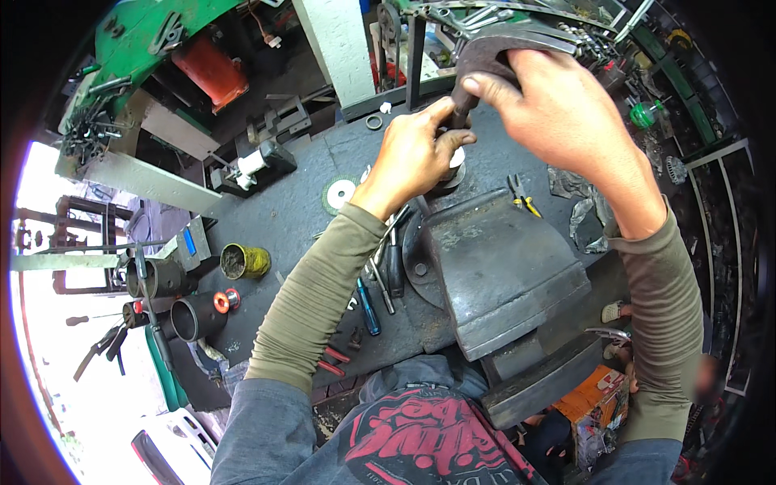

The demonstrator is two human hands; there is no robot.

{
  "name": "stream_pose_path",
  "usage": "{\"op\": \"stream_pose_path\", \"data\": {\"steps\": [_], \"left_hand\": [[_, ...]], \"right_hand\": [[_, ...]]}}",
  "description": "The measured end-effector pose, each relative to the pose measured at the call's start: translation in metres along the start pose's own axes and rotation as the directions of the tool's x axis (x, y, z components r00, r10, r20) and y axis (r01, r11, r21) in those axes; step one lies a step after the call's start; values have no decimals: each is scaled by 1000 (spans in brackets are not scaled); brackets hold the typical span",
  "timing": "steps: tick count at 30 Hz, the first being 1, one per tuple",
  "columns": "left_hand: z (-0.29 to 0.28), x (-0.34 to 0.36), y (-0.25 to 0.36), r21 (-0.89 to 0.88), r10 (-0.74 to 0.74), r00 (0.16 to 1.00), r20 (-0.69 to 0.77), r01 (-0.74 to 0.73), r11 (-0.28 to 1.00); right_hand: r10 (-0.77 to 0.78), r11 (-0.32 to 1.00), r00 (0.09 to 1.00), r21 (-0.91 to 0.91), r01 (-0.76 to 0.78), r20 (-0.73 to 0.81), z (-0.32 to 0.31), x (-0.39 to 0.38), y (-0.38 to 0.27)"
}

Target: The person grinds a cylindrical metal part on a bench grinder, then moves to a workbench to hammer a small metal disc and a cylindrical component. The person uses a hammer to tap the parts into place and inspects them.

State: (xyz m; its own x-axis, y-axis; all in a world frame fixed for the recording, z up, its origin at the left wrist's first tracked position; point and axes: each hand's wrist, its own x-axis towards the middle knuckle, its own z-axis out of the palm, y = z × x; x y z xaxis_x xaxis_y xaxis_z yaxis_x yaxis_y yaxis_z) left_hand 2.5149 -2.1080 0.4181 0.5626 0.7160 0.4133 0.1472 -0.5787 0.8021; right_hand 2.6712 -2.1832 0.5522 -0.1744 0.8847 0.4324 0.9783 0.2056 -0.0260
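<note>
Vise (501, 275): grey, stands nearest, on the dark bench (299, 186).
Left hand (412, 153): its fingers are closed around the shaft of the metal tool (485, 58).
Right hand (558, 113): clamped on the curved head.
Metal tool place: between both hands, beyond the vise.

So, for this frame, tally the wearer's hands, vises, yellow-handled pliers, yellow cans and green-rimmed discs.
Left hand and right hand: 2
Vise: 1
Yellow-handled pliers: 1
Yellow can: 1
Green-rimmed disc: 1
Total: 6
</note>
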Motion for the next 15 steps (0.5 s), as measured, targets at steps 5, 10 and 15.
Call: {"op": "stream_pose_path", "data": {"steps": [5,10,15], "left_hand": [[-1,-3,-6,57,68,997,-30,-67,996],[1,-2,0,52,48,999,18,-49,997],[0,-7,-3,33,-13,999,31,12,999]], "right_hand": [[187,976,982,107,-190,41,-24,16,-13],[1,997,997,75,5,-77,1,-3,3],[112,978,976,195,-75,-188,-19,10,-1]]}}
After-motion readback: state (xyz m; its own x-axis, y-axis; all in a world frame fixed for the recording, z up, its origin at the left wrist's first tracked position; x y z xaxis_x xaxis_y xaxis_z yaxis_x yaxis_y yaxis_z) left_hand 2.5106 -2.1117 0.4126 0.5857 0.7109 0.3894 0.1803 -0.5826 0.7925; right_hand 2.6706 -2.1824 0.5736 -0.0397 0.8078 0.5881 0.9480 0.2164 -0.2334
